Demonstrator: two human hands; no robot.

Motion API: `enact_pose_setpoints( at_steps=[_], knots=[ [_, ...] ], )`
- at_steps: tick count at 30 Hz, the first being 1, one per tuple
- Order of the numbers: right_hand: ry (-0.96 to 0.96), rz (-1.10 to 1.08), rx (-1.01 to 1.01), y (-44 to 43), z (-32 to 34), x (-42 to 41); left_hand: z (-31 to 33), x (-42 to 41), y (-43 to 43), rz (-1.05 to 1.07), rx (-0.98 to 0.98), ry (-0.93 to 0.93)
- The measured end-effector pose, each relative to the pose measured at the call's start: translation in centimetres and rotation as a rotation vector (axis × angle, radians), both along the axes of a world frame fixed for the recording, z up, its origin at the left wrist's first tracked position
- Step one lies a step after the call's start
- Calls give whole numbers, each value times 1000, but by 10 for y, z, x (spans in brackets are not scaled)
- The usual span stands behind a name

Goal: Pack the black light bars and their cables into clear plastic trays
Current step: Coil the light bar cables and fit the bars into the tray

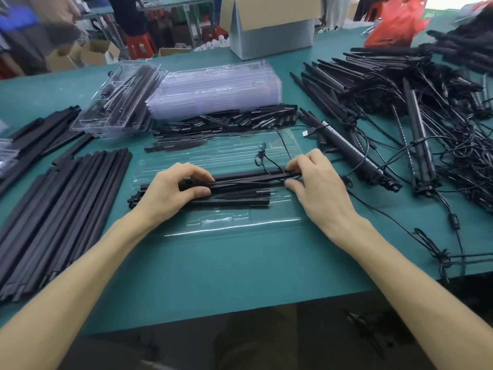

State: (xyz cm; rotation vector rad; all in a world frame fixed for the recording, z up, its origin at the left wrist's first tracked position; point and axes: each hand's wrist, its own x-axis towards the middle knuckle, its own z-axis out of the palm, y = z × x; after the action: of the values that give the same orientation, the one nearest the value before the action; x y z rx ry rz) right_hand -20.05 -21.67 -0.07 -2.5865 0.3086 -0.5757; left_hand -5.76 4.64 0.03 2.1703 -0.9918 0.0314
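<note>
A bundle of black light bars [240, 180] lies lengthwise across an open clear plastic tray [240, 224], a thin black cable [260, 157] knotted in a small coil on the tray's far half, with a stack of empty trays [213, 86] behind and a tangled heap of bars and cables [386, 84] at right.

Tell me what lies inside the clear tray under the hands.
Black light bars lie lengthwise in the clear tray, with a black cable over them. The left hand and right hand grip the bars and cover parts of them, so their count is unclear.
</note>
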Motion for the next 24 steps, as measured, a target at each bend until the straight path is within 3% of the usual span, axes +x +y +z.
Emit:
enact_pose_setpoints(
  at_steps=[12, 17, 24],
  knots=[
    [3, 42, -18, -23, -4, 18, -6, 7, -1, 26, -13, -30],
    [1, -57, -155, -21, -5, 18, -8, 7, 0, 30, -42, -32],
    [28, -167, -186, -19, -11, 19, -11, 8, 1, 71, -68, -10]
  ],
)
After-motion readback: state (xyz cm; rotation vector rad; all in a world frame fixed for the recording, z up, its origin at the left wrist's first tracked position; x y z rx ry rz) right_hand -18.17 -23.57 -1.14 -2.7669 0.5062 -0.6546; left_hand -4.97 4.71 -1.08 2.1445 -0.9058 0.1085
